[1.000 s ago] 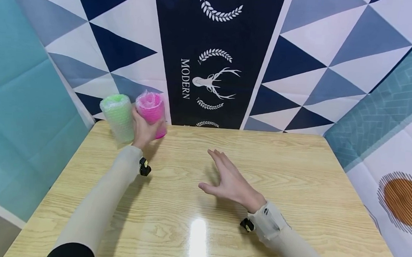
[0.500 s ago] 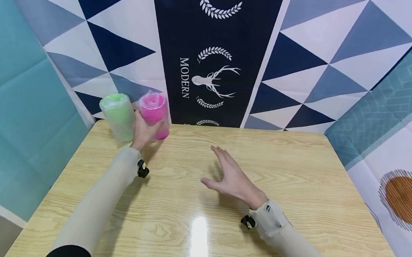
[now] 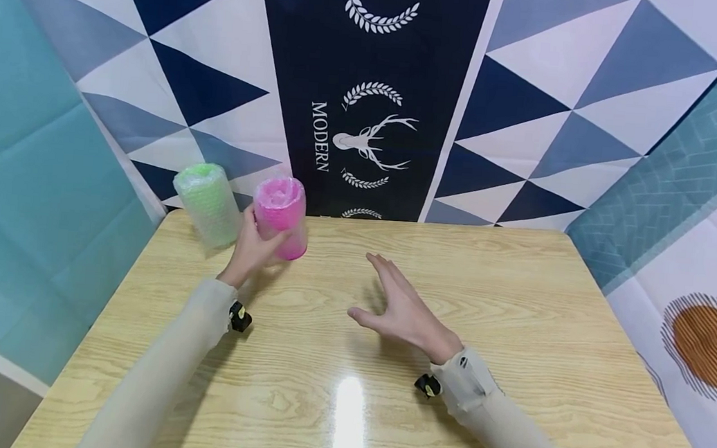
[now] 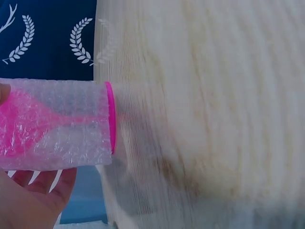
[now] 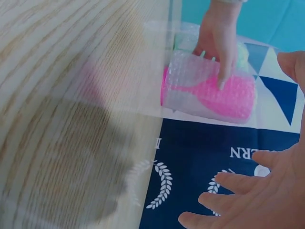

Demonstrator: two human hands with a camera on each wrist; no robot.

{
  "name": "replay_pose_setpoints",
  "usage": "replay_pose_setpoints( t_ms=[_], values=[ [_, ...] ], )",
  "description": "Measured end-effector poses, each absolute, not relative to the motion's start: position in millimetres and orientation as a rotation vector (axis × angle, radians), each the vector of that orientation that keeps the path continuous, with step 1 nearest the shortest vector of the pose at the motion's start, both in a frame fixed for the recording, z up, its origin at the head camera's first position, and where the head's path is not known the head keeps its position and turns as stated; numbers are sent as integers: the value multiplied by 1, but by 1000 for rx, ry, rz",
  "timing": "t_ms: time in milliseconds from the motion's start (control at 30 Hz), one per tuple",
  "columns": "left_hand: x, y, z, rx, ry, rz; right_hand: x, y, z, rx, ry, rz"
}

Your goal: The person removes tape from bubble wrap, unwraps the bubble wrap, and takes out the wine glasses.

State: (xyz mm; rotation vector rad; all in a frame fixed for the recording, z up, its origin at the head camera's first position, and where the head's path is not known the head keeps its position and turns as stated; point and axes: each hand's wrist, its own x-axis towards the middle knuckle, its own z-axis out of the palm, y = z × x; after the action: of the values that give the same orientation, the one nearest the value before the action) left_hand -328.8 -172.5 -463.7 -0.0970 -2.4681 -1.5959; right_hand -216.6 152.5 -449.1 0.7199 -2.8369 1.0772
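My left hand (image 3: 249,250) grips a pink goblet (image 3: 280,208) wrapped in clear bubble wrap, at the back left of the table. In the left wrist view the goblet's bowl, thin stem and flat base (image 4: 111,117) show through the wrap, with fingers around the bowl end. To the left of that hand stands a second wrapped goblet-sized bundle, green (image 3: 206,196), partly hidden behind the hand in the right wrist view. My right hand (image 3: 404,312) hovers over the middle of the table, fingers spread and holding nothing.
The light wood table (image 3: 484,295) ends at a patterned backdrop (image 3: 368,79) along its back edge. A teal curtain (image 3: 44,160) borders the left side, and a printed cloth (image 3: 692,275) the right. Bright glare lies on the front of the table.
My left hand has brought the pink goblet rightward and slightly toward me, away from the green bundle. My right hand has barely moved.
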Motion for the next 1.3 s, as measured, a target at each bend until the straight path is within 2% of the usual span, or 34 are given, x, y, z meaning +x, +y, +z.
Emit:
replay_pose_setpoints(
  t_ms=[333,700,1300],
  values=[
    [-310,-176,-466,-179,-2562,-1518,-217,150,-453,704,-2841,1110],
    [-293,-176,-462,-252,-2594,-1643,-219,143,-450,669,-2793,1230],
    [-270,-155,-459,-476,-2649,-1732,-227,132,-448,561,-2726,1406]
  ],
)
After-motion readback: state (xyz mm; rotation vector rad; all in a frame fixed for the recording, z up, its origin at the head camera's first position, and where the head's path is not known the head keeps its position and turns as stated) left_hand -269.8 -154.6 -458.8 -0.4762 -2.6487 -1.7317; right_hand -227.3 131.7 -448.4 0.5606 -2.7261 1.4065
